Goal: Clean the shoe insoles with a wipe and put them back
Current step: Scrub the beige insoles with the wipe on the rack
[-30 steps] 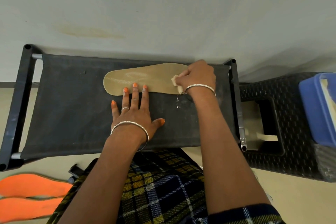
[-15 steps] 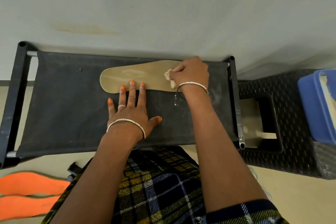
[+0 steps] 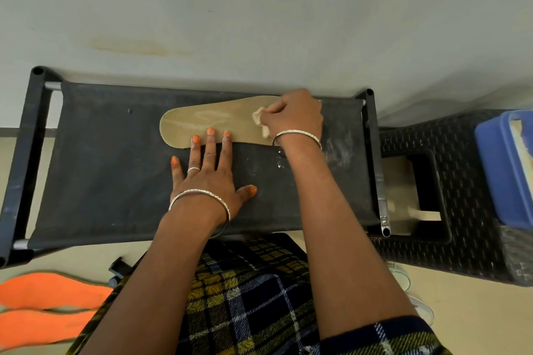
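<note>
On the black worktop (image 3: 115, 170), 3 straight fingertips (image 3: 210, 132) of the open left hand (image 3: 207, 179) pin the tan insole (image 3: 202, 121) against sliding, while the right hand (image 3: 295, 117), curled round a wipe (image 3: 259, 119), rubs the end beneath it.

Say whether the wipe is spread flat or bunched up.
Bunched up: the wipe is a crumpled wad gripped in the right hand.

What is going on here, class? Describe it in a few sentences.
A person is cleaning a tan insole that lies on a black fabric shelf. The left hand lies flat, fingertips pressing the insole's near edge. The right hand grips a crumpled wipe against the insole. Two orange insoles lie on the floor at left.
</note>
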A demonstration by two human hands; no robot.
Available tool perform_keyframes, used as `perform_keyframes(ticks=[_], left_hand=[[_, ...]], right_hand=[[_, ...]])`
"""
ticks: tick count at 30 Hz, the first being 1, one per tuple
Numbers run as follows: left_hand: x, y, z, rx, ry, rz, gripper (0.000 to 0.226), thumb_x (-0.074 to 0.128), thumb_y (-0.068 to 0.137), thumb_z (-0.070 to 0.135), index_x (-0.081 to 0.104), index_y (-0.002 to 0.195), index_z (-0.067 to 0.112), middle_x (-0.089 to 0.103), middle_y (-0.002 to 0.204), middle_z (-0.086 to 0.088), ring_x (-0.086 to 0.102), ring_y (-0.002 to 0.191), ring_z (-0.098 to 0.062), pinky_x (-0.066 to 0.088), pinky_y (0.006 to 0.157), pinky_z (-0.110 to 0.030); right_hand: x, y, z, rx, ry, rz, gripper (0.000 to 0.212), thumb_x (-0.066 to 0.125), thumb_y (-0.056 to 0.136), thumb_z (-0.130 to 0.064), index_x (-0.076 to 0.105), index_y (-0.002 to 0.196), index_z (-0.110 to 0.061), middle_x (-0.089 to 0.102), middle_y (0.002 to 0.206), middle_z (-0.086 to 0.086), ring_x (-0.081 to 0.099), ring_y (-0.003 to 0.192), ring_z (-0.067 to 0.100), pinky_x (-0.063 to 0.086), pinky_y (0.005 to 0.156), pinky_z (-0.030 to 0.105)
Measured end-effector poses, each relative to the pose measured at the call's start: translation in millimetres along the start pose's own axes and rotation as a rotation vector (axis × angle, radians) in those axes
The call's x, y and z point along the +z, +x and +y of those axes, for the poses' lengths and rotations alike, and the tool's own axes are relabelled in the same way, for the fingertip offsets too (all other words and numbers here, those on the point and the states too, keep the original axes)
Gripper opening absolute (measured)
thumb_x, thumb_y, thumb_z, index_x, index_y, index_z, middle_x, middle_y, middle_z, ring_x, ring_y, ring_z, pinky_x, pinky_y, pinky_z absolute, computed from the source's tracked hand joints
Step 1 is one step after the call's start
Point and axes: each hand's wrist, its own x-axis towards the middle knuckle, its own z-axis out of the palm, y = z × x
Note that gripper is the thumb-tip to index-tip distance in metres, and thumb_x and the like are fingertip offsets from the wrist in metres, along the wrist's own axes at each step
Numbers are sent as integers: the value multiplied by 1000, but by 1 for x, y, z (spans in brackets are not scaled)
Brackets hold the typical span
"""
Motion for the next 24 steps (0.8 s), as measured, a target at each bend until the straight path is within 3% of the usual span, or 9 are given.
perform_keyframes(ticks=[3, 8, 10, 15, 18, 21, 24], left_hand=[[0, 0, -1, 3, 2, -2, 100, 38, 93, 68, -34, 148, 29, -40, 155, -1, -30, 146, -27, -7, 120, -56], [0, -1, -2, 13, -3, 4, 100, 39, 92, 69, -34, 148, 29, -39, 155, 0, -30, 146, -26, -7, 119, -56], [0, -1, -1, 10, -4, 4, 100, 39, 92, 69, -34, 148, 29, -39, 156, 0, -30, 146, -26, -7, 119, -56], [1, 0, 0, 3, -9, 6, 99, 38, 93, 69, -34, 148, 29, -40, 155, 0, -30, 146, -26, -7, 119, -56], [1, 0, 0, 5, -7, 0, 98, 37, 93, 69, -34, 148, 29, -40, 155, 0, -31, 146, -26, -7, 119, -56], [0, 0, 1, 1, -14, 4, 99, 38, 93, 68, -34, 148, 29, -40, 155, 0, -30, 146, -26, -7, 119, -56], [0, 0, 0, 6, -15, 9, 100, 39, 93, 68, -34, 148, 29, -39, 156, 0, -30, 146, -27, -7, 119, -56]], right_hand=[[-2, -7, -7, -101, -10, -112, 4, 76, 75, -27, 77, 76, -23, 75, 84, -6, 70, 82, 15, 51, 68, 20], [-18, 1, 8, 111, 22, 187, 10, 68, 83, -24, 73, 90, -20, 70, 104, 6, 67, 96, 33, 47, 70, 29], [-14, 2, 8, 116, -4, 222, 12, 64, 85, -22, 70, 94, -19, 68, 108, 8, 65, 99, 35, 50, 75, 34], [10, -4, -9, -88, -34, 18, 10, 69, 82, -25, 76, 85, -19, 75, 89, 1, 69, 90, 22, 52, 74, 27], [18, -9, -17, -159, -99, -35, 11, 69, 82, -28, 75, 88, -21, 75, 92, -3, 69, 90, 20, 50, 70, 26], [6, -6, -10, -85, -106, 69, 13, 66, 83, -29, 74, 90, -21, 73, 95, 0, 68, 90, 26, 42, 65, 24], [-10, 2, 7, 70, -20, 220, 12, 63, 82, -26, 69, 91, -20, 68, 100, 6, 65, 94, 33, 45, 69, 30]])
